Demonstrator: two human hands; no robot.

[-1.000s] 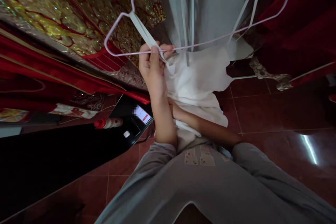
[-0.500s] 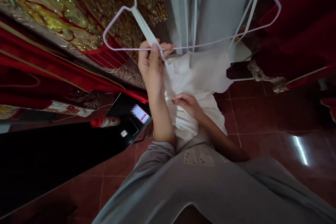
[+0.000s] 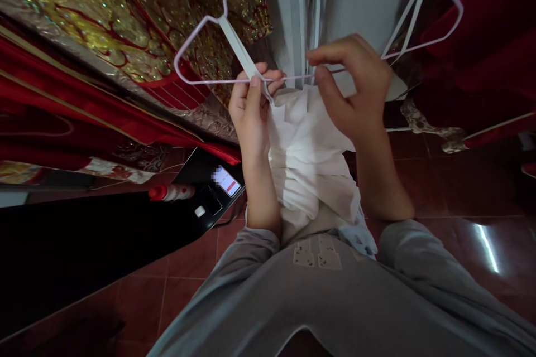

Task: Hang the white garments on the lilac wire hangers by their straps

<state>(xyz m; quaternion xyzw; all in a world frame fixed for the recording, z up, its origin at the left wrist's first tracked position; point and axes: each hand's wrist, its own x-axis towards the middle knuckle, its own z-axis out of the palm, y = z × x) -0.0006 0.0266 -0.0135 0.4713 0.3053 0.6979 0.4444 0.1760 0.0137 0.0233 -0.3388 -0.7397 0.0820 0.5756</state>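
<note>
A white garment [image 3: 299, 139] with thin straps hangs from a pale pink hanger [image 3: 196, 30] in front of me. My left hand [image 3: 253, 109] grips the garment's left strap [image 3: 240, 50] between thumb and fingers, right at the hanger's lower bar and just above the garment's top edge. Raised to the right of it, my right hand [image 3: 355, 86] has thumb and forefinger close together in a pinch. Whatever lies between those fingertips is too small to make out. This hand covers part of the hanger bar and of the garment's right side.
Red and gold sequinned clothing [image 3: 138, 17] hangs at the left, dark red cloth [image 3: 481, 56] at the right. On a black table [image 3: 104, 234] at lower left are a lit phone [image 3: 228, 180], a red-capped bottle [image 3: 171, 192] and a small white case [image 3: 200, 211]. Red tiles [image 3: 439, 184] cover the floor.
My right hand has risen from low in front of the garment to the height of the hanger bar. My left hand keeps its hold on the strap; the view has shifted slightly.
</note>
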